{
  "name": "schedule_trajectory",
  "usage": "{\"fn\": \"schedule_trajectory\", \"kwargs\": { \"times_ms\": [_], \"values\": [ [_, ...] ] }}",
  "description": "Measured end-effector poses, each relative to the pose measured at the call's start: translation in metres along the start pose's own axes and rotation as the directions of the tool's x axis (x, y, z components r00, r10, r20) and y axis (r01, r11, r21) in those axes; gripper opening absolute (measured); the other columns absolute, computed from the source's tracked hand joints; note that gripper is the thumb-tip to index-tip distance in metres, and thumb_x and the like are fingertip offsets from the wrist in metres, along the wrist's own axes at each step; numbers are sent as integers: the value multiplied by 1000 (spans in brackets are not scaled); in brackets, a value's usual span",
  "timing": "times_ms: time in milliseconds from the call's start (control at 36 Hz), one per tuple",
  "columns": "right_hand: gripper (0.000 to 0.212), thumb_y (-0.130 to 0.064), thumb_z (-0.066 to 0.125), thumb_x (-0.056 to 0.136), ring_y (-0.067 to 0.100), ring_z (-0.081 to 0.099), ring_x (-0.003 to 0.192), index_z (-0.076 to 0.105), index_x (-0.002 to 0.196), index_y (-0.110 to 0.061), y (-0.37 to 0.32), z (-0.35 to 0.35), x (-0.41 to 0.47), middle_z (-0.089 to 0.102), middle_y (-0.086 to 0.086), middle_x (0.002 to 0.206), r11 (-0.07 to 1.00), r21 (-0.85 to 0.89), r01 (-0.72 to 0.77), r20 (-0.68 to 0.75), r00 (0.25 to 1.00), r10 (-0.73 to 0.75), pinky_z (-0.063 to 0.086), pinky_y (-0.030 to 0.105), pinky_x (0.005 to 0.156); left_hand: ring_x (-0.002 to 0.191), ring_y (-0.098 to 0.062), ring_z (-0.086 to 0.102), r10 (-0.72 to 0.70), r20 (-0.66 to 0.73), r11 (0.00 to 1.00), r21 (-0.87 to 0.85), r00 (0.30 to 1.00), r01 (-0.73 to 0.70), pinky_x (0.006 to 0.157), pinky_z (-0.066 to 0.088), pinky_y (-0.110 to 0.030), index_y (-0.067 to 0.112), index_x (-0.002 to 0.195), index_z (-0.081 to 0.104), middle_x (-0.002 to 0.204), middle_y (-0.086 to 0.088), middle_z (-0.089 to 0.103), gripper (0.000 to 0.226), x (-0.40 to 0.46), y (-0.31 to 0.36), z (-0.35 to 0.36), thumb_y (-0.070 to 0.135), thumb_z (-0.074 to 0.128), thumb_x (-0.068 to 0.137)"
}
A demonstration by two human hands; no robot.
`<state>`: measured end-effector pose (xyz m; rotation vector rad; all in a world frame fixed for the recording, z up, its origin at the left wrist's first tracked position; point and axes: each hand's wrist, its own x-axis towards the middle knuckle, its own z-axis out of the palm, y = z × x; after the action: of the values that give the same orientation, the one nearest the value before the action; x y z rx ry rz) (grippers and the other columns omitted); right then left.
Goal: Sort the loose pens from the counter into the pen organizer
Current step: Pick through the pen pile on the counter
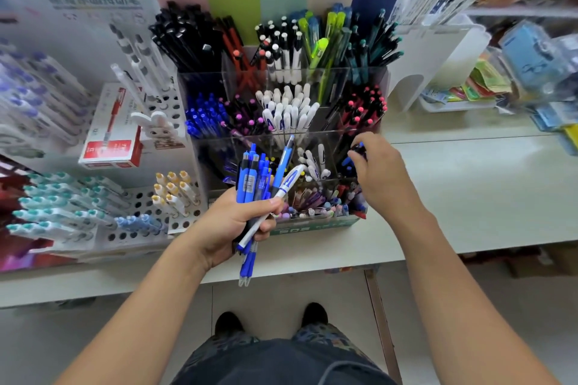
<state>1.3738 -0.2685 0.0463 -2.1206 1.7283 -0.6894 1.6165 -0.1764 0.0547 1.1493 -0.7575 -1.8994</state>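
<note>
Gripping blue plastic pens (253,187), left hand (231,225); right hand (380,172) pinching pen over clear organizer (312,141).

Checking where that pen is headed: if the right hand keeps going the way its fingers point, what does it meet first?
Probably the blue pens in the clear organizer compartment just below the right hand; depth is uncertain.

Pen organizer (369,87) on counter (469,197), boxed pens (108,131) left, white bin (438,53) right

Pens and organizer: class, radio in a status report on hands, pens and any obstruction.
Left hand grips pen bundle. Right hand pinches blue pen over organizer, right side. Nothing blocking.
</note>
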Motion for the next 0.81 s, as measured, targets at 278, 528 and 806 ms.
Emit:
{"fn": "schedule_trajectory", "kwargs": {
  "times_ms": [278,528,806],
  "values": [
    [18,-22,54,102,36,54,91,57,112,-7,-2,28,3,58,14,103,943,-330,29,-15,999,-36,34,36,64,56,-12,48,-9,43,999,36,999,7,49,41,-20,4,104,62,81,-6,64,25,-6,-1,-4,17,69,84],
    [16,-14,71,91,36,65,93,78,102,-5,10,3,15,74,16,97,980,-189,-63,59,995,75,48,38,80,57,-14,48,-9,8,997,75,1000,8,49,39,-21,8,88,68,81,-7,65,3,-7,-4,-5,9,68,91],
    [21,-23,75,90,32,62,96,77,106,-11,-4,-6,27,71,10,103,968,-235,82,174,984,-41,47,36,80,58,-15,50,-51,-24,983,173,998,54,52,43,-23,-14,118,58,76,-4,64,40,-4,-9,2,11,74,91]
  ]
}}
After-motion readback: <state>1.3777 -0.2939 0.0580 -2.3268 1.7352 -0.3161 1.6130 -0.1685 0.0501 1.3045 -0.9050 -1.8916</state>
